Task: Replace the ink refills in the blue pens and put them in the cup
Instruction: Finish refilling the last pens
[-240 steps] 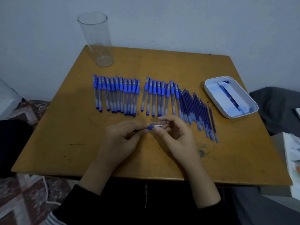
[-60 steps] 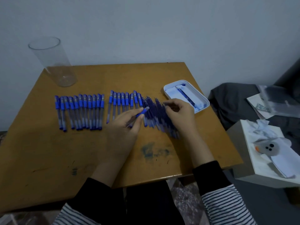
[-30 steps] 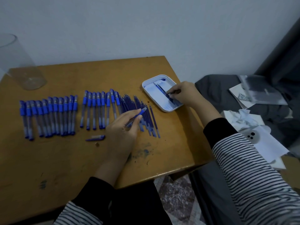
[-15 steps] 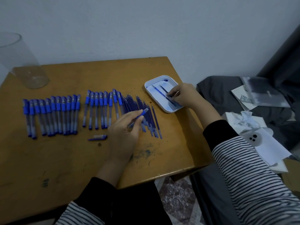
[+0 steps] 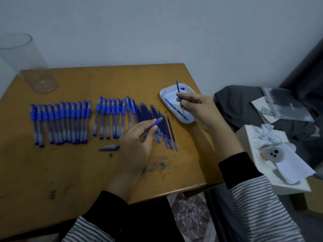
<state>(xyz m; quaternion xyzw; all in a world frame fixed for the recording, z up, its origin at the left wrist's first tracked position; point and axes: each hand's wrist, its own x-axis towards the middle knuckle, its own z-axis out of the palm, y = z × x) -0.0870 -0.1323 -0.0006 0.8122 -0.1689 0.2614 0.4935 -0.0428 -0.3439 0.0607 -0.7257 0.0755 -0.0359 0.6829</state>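
over the tray (image 5: 161, 99) at 2 o'clock, the right hand (image 5: 198, 110) pinches a refill (image 5: 178, 86) upright, probably the spent one; the left hand (image 5: 138, 143) pinches the opened pen barrel (image 5: 156, 124) at centre, angled toward the spare refills (image 5: 172, 137). the cup (image 5: 26, 63) stands at 10 o'clock.
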